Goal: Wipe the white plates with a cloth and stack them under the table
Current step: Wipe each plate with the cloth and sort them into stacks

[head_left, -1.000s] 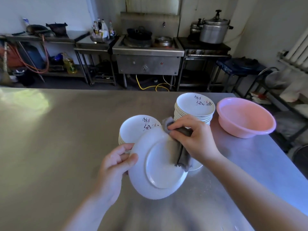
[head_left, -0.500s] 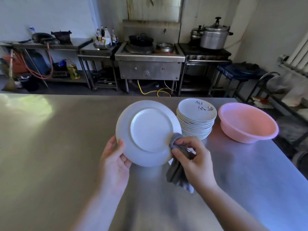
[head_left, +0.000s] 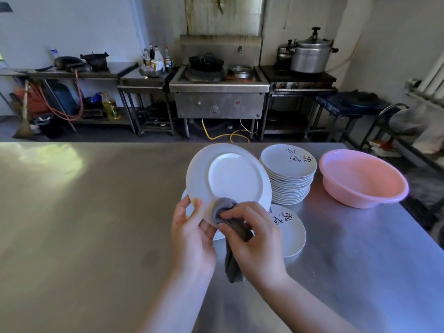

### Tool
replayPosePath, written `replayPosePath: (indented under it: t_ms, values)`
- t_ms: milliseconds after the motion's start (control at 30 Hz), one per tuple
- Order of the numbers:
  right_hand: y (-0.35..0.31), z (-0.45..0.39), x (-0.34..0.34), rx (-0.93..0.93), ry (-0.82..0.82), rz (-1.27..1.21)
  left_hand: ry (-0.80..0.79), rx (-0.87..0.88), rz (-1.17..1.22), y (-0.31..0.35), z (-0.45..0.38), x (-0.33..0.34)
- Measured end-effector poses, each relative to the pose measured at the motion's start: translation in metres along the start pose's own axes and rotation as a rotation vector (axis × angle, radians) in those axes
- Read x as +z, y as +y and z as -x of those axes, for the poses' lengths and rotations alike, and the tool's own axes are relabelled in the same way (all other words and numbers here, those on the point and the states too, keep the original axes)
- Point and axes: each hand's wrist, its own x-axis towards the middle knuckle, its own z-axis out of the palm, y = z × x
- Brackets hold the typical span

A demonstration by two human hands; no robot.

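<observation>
A white plate (head_left: 230,176) stands tilted above the steel table (head_left: 96,224), its underside facing me. My left hand (head_left: 192,231) grips its lower left rim. My right hand (head_left: 254,239) pinches a grey cloth (head_left: 234,246) and presses it against the plate's lower edge; the cloth's tail hangs down between my hands. A tall stack of white plates (head_left: 288,174) with dark painted marks stands just to the right. One single plate (head_left: 290,231) lies flat on the table behind my right hand. Another plate edge (head_left: 186,197) shows under the held plate.
A pink plastic basin (head_left: 362,179) sits at the table's right end, close to the stack. The table's far edge runs behind the plates. Beyond it stand a steel stove (head_left: 219,92), a large pressure cooker (head_left: 312,54) and metal shelving.
My right hand with the cloth has slid from the plate's lower right rim to its bottom edge, close to my left hand. The plate has tilted and shifted slightly right.
</observation>
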Motion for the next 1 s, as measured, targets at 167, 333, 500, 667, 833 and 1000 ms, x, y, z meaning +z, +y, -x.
replayPosePath:
  t_ms: [167, 333, 500, 667, 833, 1000]
  values:
    - [0.016, -0.004, -0.026, 0.174, 0.143, -0.038, -0.018, -0.001, -0.064, 0.014, -0.009, -0.016]
    - [0.025, -0.041, -0.050, 0.399, 0.156, -0.029, -0.159, -0.039, -0.322, 0.027, -0.007, -0.035]
    - [0.005, -0.071, -0.043, 0.101, 0.012, 0.104, -0.287, -0.052, -0.541, 0.032, -0.001, -0.034]
    - [-0.010, -0.055, -0.015, -0.368, -0.168, 0.245, -0.336, -0.072, -0.588, 0.032, 0.005, -0.020]
    - [0.003, -0.051, -0.032, -0.156, -0.116, 0.196, -0.347, -0.050, -0.708, 0.034, 0.008, -0.022]
    - [0.020, -0.053, -0.076, 0.270, -0.045, 0.096, -0.535, 0.010, -0.986, 0.043, -0.003, -0.030]
